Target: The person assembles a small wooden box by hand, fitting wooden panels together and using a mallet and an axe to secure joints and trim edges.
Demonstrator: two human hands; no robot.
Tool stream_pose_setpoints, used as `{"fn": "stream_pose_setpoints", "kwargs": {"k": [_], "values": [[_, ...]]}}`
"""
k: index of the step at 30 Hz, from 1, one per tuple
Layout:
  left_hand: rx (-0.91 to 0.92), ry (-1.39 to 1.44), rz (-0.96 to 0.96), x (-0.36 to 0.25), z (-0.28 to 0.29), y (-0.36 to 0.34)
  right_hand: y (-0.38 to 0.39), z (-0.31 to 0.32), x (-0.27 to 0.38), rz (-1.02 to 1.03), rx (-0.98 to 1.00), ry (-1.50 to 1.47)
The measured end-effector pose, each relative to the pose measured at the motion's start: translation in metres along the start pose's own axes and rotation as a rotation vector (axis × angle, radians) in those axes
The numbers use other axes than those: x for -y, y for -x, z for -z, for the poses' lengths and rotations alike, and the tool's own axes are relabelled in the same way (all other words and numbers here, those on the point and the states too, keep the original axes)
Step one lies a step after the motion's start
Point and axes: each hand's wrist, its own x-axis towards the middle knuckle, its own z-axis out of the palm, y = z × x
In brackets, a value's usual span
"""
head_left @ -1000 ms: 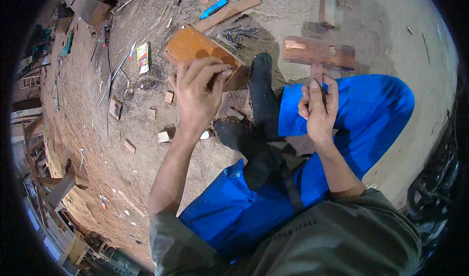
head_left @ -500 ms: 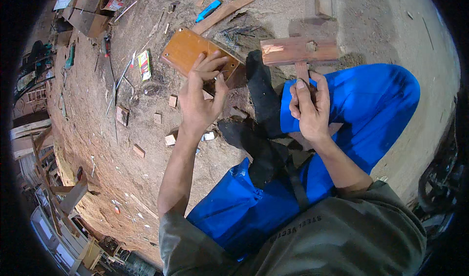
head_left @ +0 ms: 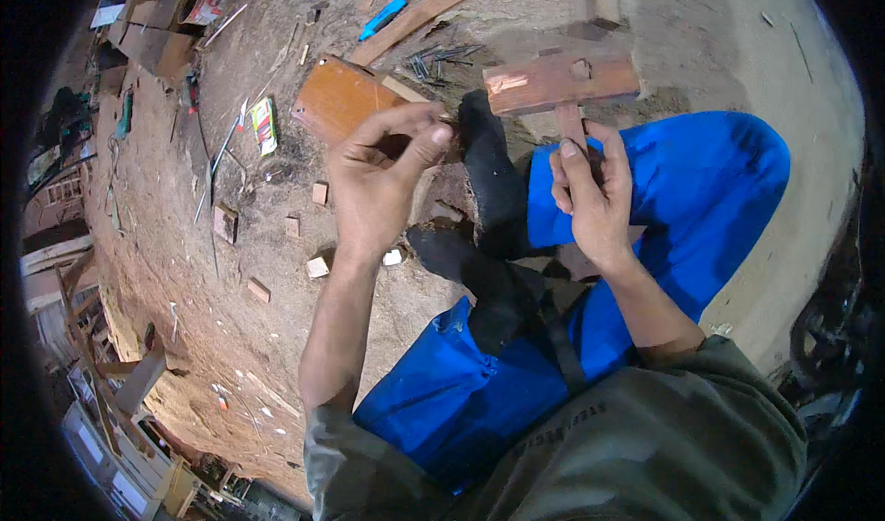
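Observation:
My right hand [head_left: 595, 184] is wrapped round the handle of a wooden mallet [head_left: 608, 80], whose reddish-brown head is held above the floor beside my blue trouser leg. The fingers of my left hand [head_left: 378, 175] are closed in a pinch, with thumb and forefinger meeting near a tiny object that is too small to name. Behind that hand lies an orange-brown varnished wooden piece [head_left: 336, 97], flat and squarish, its near right part hidden by my fingers. My feet in black socks [head_left: 489, 166] are just right of this hand.
Several small wood blocks [head_left: 259, 290] lie on the dusty floor at the left. Beyond the varnished piece are dark nails [head_left: 442, 58], a wooden strip [head_left: 415, 25] and a blue marker-like object [head_left: 383, 17]. A yellow-green packet [head_left: 264, 125] and a wooden beam [head_left: 603, 0] lie farther out.
My left hand has come away from the varnished piece's near corner, its fingers turning rightward and closing together. The mallet has tilted slightly in my right hand. The view has shifted a little.

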Motion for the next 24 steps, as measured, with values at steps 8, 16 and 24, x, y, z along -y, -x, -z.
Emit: {"fn": "stream_pose_setpoints", "kwargs": {"k": [8,16,24], "values": [[0.081,0.032,-0.071,0.026,-0.113,-0.045,-0.025,0.054,0.056,0.201,-0.169,0.046],[-0.117,-0.461,-0.316,0.094,-0.174,-0.108,-0.065,0.127,0.05,0.247,-0.281,0.521],[-0.186,-0.411,-0.343,0.12,-0.175,-0.115,-0.092,0.123,0.02,0.122,-0.253,0.668]]}}
